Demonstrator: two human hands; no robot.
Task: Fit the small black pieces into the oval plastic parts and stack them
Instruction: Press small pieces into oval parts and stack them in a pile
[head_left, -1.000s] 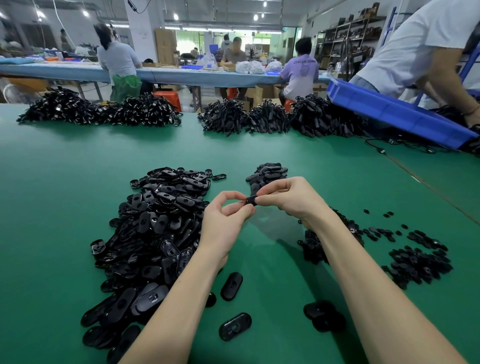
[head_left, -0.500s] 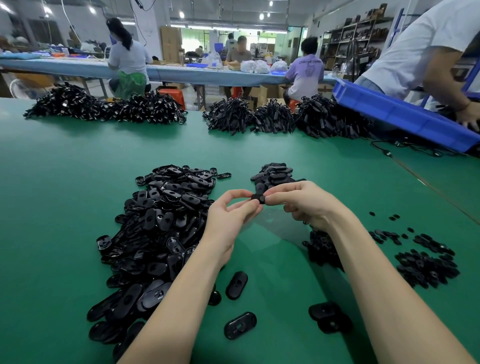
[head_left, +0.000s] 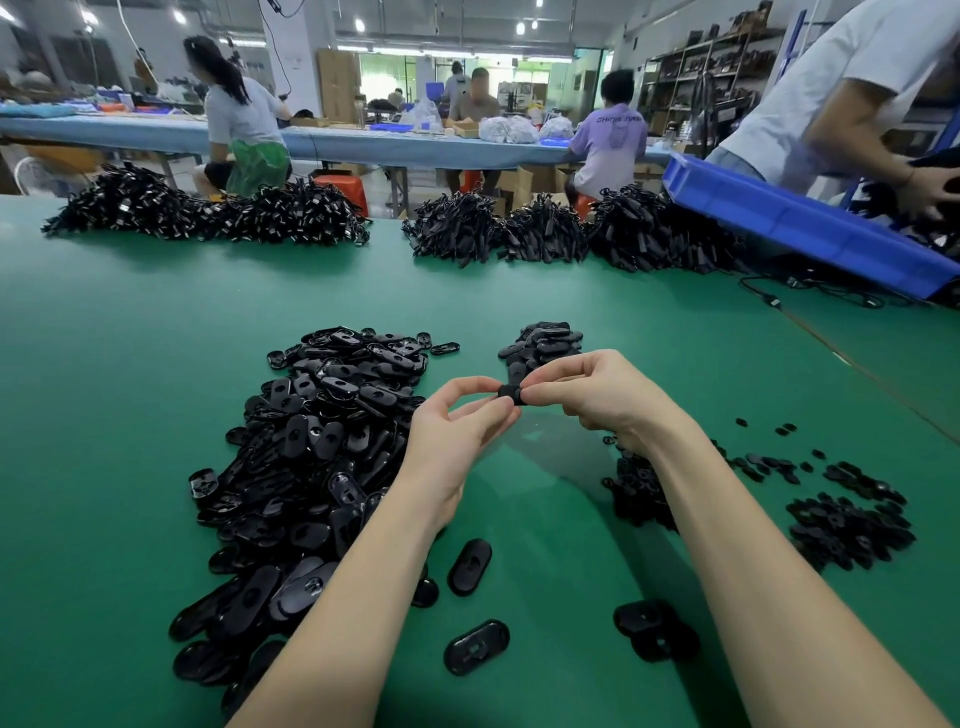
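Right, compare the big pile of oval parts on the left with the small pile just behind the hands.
The big pile of oval parts sprawls wide from mid-table almost to the near edge; the small pile is compact. The big pile lies under and beside the left forearm; the small pile sits beyond the right hand. The big pile is a loose jumble; the small pile looks more layered. Both are glossy black ovals on the green table.

Bare forearms, bare hands (head_left: 524, 415); no sleeves visible.
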